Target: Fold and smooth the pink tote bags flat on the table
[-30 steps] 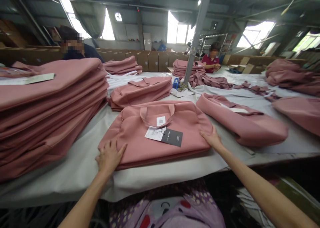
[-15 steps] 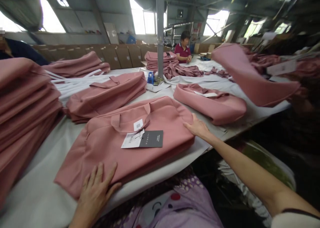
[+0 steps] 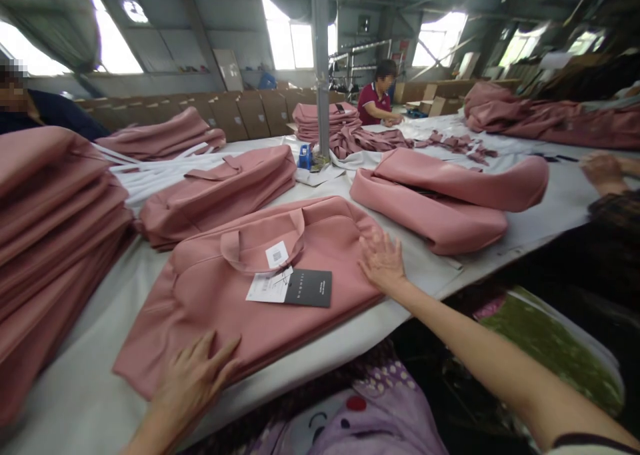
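Note:
A pink bag lies flattened on the table in front of me, its handle loop folded onto its face. A dark grey hang tag and white labels are tied at the handle. My left hand rests on the bag's near left edge, fingers spread. On its right end lies my right hand, flat with fingers apart. Two more pink bags lie one over the other beyond my right hand. Another pink bag lies behind the one I touch.
A tall stack of pink bags stands at the left. A grey post rises from the table, a blue tape dispenser at its foot. Co-workers sit at far left and beyond; another person's hand is at right.
The bag that was in the air at the right has come down onto the bag beyond my right hand. My right hand has flattened on the bag's end; my left stays near the same edge.

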Available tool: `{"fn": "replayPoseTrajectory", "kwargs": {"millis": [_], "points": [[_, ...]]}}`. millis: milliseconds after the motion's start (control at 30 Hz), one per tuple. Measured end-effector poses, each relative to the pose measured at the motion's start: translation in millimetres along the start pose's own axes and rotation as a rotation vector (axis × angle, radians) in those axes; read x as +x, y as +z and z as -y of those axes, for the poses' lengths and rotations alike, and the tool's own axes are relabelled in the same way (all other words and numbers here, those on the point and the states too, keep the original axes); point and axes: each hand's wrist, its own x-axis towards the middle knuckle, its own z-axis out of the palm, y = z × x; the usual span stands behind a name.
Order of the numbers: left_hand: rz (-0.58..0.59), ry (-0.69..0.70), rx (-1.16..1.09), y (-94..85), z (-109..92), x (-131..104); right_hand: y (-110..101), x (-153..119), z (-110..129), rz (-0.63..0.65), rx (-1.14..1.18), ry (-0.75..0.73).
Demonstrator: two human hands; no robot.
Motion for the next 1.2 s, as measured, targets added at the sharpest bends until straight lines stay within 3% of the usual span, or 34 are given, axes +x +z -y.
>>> {"fn": "replayPoseTrajectory", "kwargs": {"millis": [67,100,167,300,433,600,700,833,933,1033,1133,1200], "points": [[0.086,0.074,-0.059,-16.5,1.8,16.3,0.8,8.4,-3.4,0.031,-0.029,-0.192],[0.105,0.097,-0.072,-21.2,2.7,22.7,2.6,11.4,-5.6,0.058,-0.031,-0.213],[0.056,0.088,-0.053,-20.9,4.6,29.5,8.3,13.7,-10.6,0.102,-0.012,-0.131],[-0.127,-0.004,0.017,5.3,6.8,22.0,20.5,7.8,-19.4,0.066,0.122,0.174],[-0.120,0.011,0.011,20.1,7.2,17.1,22.0,9.0,-22.9,0.106,0.312,0.459],[-0.111,0.013,0.004,16.2,7.0,17.0,5.4,17.1,-28.1,0.220,0.365,0.520],[-0.081,0.018,-0.026,18.0,5.2,6.8,-3.0,1.8,-33.8,0.260,0.373,0.508],[-0.002,0.004,-0.074,19.5,2.5,-3.2,-1.1,-21.8,-36.3,0.201,0.379,0.489],[0.089,-0.001,-0.079,9.8,4.0,2.6,-1.8,-21.3,-28.8,0.032,0.196,0.315],[0.149,0.097,-0.096,-8.7,7.0,16.0,-12.3,-14.2,-16.8,-0.117,0.041,-0.060],[0.130,0.330,-0.142,-25.6,6.7,30.4,-23.3,-13.8,-7.6,-0.012,0.067,-0.423],[0.126,0.438,-0.174,-30.6,5.1,38.3,-24.4,-16.5,-5.8,0.137,0.082,-0.530]]}}
